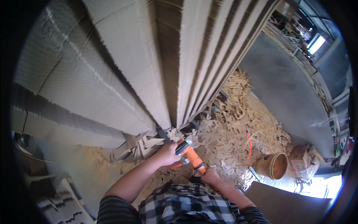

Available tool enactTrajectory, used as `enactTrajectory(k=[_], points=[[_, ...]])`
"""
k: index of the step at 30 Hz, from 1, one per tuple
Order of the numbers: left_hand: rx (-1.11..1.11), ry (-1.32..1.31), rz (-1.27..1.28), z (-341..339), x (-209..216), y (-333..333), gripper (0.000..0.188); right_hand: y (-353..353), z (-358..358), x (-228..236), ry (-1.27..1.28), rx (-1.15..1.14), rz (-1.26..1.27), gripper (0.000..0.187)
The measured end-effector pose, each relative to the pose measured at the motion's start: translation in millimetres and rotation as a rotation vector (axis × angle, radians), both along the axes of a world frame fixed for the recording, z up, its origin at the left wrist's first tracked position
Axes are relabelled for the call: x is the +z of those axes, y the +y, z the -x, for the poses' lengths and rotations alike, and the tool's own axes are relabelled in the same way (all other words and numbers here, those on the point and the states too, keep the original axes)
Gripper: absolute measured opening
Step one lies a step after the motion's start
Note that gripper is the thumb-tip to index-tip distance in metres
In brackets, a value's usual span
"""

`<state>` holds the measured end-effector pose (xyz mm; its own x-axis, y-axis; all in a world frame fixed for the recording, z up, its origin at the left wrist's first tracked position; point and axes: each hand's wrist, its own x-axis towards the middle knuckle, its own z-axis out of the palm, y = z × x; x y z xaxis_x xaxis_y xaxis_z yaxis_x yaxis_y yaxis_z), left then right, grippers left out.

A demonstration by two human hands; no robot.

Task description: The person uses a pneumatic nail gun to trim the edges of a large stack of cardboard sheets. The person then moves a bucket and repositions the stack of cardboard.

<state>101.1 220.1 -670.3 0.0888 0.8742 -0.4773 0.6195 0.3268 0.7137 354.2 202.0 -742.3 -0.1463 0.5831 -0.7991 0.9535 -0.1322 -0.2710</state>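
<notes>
Both hands grip an orange and black handheld power tool (193,156), held low in front of my body. My left hand (169,155) is closed round its black front part. At its rear end, my right hand (211,177) is wrapped round the lower part, where my fingers are partly hidden. A short piece of red hose (175,165) shows beside the tool. Just beyond its front stand tall stacks of cardboard sheets (126,48) with rough cut edges. Loose cardboard scraps (147,145) lie next to my left hand.
A thick heap of cardboard offcuts (231,119) covers the floor ahead and right. An orange-brown bucket (274,166) lies tipped there, near a red hose (249,147) and a carton (300,160). A brown board (283,203) is at lower right. More stacked cardboard (63,205) stands lower left.
</notes>
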Motion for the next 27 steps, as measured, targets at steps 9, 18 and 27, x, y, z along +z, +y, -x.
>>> enactTrajectory(k=[9,18,27], points=[[0.064,-0.042,-0.011,-11,-28,4,0.038,7,-3,-47,-0.033,0.002,0.029,0.034],[0.031,0.098,0.055,-19,-57,7,0.057,12,1,-77,0.001,-0.013,0.082,0.032],[-0.014,0.206,0.129,-12,-112,4,0.052,2,0,-133,-0.014,-0.043,0.105,0.033]])
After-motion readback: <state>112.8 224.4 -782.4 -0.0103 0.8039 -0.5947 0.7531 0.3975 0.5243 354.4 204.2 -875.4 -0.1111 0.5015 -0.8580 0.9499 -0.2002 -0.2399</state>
